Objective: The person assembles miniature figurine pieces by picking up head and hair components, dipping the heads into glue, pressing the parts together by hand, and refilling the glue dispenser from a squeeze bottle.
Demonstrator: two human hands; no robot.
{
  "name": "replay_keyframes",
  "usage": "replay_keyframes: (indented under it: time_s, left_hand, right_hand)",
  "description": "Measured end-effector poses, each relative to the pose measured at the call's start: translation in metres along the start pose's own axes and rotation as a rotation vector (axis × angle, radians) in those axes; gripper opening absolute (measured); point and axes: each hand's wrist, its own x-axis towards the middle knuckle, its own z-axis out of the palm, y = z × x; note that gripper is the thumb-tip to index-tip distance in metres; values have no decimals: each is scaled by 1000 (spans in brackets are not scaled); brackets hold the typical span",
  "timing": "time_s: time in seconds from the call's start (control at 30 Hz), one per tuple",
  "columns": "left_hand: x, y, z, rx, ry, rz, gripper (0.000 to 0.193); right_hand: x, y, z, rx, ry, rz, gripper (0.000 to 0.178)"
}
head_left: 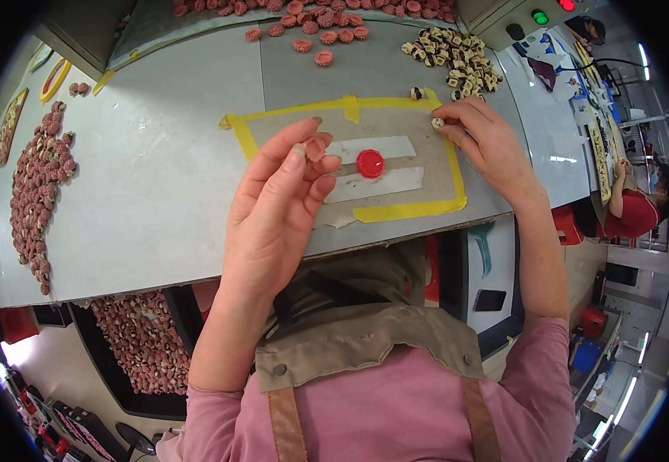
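Observation:
Raised over the near part of the table, my left hand [261, 204] pinches a pink scalloped piece [316, 149] with a hollow in it, between thumb and fingers. My right hand [495, 150] is at the right edge of the taped sheet [273, 127], its fingertips closed on a small cream-coloured piece [437, 122]. Between the two hands a red round cap [370, 163] sits on the sheet, between two pale strips. Just beyond my right fingers lies a single cream-and-dark piece [417, 93].
Cream-and-dark pieces [458, 58] are heaped at the far right; loose pink pieces [302, 46] lie at the back. Joined pink-and-cream pieces [38, 185] spread along the left. Below the table edge, a black tray [111, 385] holds many more. A co-worker in red [635, 208] sits at right.

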Motion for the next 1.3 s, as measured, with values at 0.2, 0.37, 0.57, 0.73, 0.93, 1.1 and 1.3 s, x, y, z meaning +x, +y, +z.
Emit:
replay_keyframes:
  time_s: [0.2, 0.37, 0.57, 0.73, 0.93, 1.1, 1.3]
  left_hand:
    - [-1, -1, -5, 4, -51, 18, 36]
    - [-2, -2, 0, 42, -21, 25, 35]
    - [-5, -2, 0, 62, -2, 57, 33]
    - [-5, -4, 1, 159, 11, 82, 34]
    - [-5, -5, 3, 155, -5, 98, 33]
    - [-5, -6, 9, 214, 5, 101, 31]
    - [-5, -11, 18, 347, -10, 93, 29]
  right_hand:
    - [4, -48, 1, 149, 30, -86, 17]
    - [10, -67, 26, 71, 32, -287, 19]
    - [13, -72, 31, -3, 81, -300, 17]
    - [14, -72, 30, 8, 68, -283, 16]
    - [11, -71, 28, 109, 22, -208, 15]
    - [1, -63, 28, 505, 1, 54, 17]
    - [-10, -83, 41, 1117, 128, 228, 20]
